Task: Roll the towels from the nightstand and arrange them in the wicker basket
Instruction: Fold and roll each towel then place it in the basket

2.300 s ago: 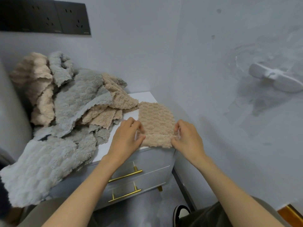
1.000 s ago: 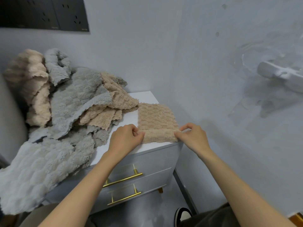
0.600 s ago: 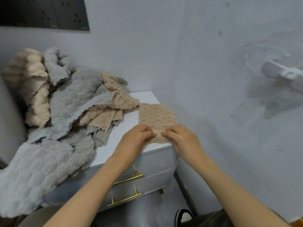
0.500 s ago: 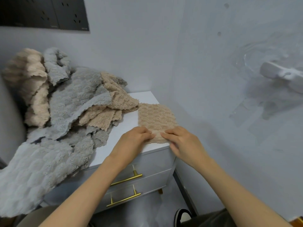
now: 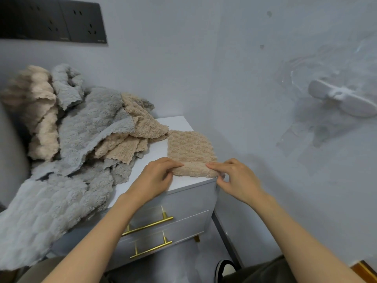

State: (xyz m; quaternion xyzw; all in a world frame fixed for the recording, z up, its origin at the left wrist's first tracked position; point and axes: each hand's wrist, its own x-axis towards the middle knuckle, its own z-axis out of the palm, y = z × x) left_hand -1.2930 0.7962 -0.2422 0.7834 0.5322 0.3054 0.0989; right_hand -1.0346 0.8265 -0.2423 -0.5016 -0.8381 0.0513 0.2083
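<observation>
A small beige towel (image 5: 189,147) lies flat on the right front corner of the white nightstand (image 5: 175,123), its near edge turned over into a short roll. My left hand (image 5: 157,176) pinches the roll's left end, fingers curled over it. My right hand (image 5: 234,176) pinches the right end at the nightstand's corner. A heap of grey and beige towels (image 5: 81,135) covers the left half of the top and hangs over its front. No wicker basket is in view.
The nightstand has two drawers with gold handles (image 5: 149,226). Walls stand close behind and to the right, with a white wall fixture (image 5: 342,99) at the right. Dark sockets (image 5: 81,23) sit high on the back wall. My shoe (image 5: 224,270) is on the floor below.
The near edge of the beige towel has been folded over and rolled a little away from me. Both hands slid to the middle of the roll, then spread back to its ends.
</observation>
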